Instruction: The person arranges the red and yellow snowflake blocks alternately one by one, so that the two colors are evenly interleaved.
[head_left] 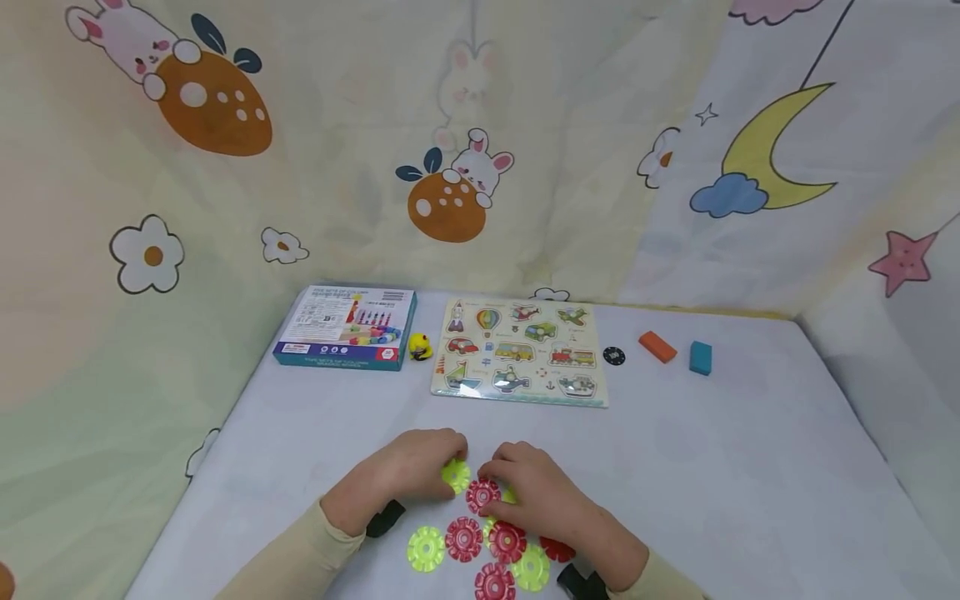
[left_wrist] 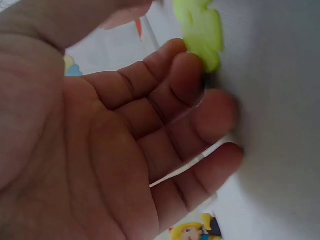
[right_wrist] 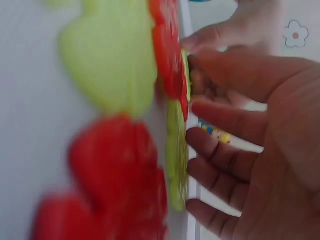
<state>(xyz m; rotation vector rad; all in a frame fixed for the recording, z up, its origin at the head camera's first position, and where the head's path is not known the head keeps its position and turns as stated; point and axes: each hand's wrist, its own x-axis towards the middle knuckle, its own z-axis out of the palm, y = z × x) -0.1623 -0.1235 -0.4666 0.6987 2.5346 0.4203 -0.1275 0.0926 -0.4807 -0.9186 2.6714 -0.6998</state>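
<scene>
My left hand (head_left: 416, 465) pinches a yellow-green notched plastic disc (head_left: 455, 476) between thumb and fingers. In the left wrist view that disc (left_wrist: 204, 37) stands on edge by the fingertips. Just to the right, my right hand (head_left: 546, 493) has thumb and index finger at opposite edges of a red notched disc (head_left: 482, 497). Part of another yellow-green disc (head_left: 509, 495) shows behind this red one, under the fingers. Nearer me lie several loose discs, among them a yellow-green one (head_left: 426, 549) and a red one (head_left: 464, 539); some overlap.
Along the back of the white table (head_left: 750, 467) lie a flat box (head_left: 341, 329), a yellow toy duck (head_left: 420, 347) and a picture puzzle board (head_left: 521, 352). Right of them are a black round chip (head_left: 613, 356), an orange block (head_left: 657, 347) and a blue block (head_left: 701, 357). Printed cloth hangs behind.
</scene>
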